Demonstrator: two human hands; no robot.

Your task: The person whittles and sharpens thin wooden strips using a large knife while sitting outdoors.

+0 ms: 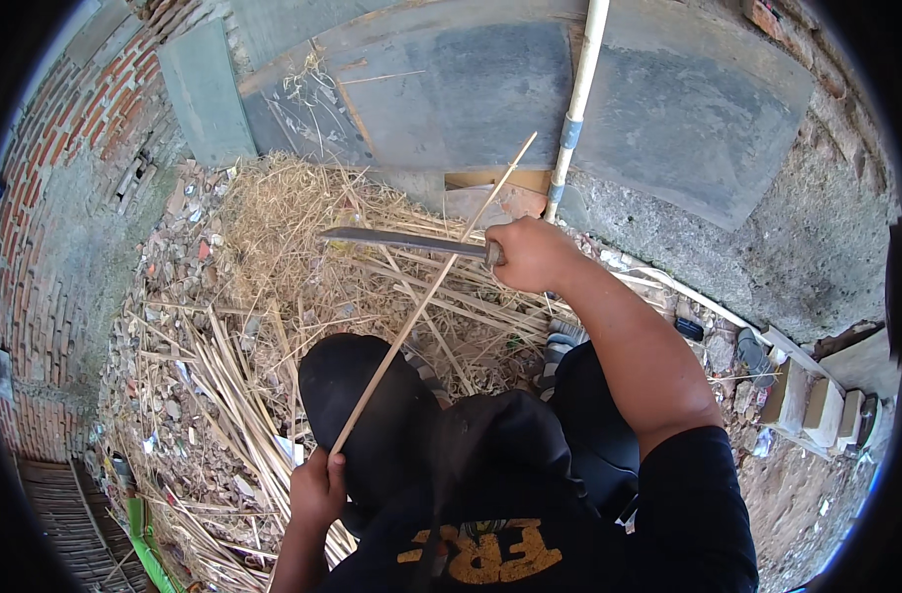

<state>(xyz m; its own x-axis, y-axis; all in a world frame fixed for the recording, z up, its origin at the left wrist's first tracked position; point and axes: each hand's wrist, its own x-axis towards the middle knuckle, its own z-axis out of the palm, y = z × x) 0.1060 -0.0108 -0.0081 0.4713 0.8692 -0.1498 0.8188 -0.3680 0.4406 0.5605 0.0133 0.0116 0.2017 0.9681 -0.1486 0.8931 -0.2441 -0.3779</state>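
My left hand [317, 488] is closed round the lower end of a long, thin bamboo strip [401, 336]. The strip slants up and away to the right, passing over my left knee. My right hand [532, 254] grips the handle of a machete [401, 239], its dark blade pointing left. Blade and strip cross near the blade's middle; whether they touch I cannot tell. Beneath them lies a heap of pale shavings [283, 237], with cut strips beside it.
A bundle of bamboo strips [233, 395] lies on the rubble at my left. Ahead, a white pipe [581, 89] runs up a grey wall [688, 119]. Stacked blocks [812, 403] stand at the right, and a brick wall [50, 227] rises at the left.
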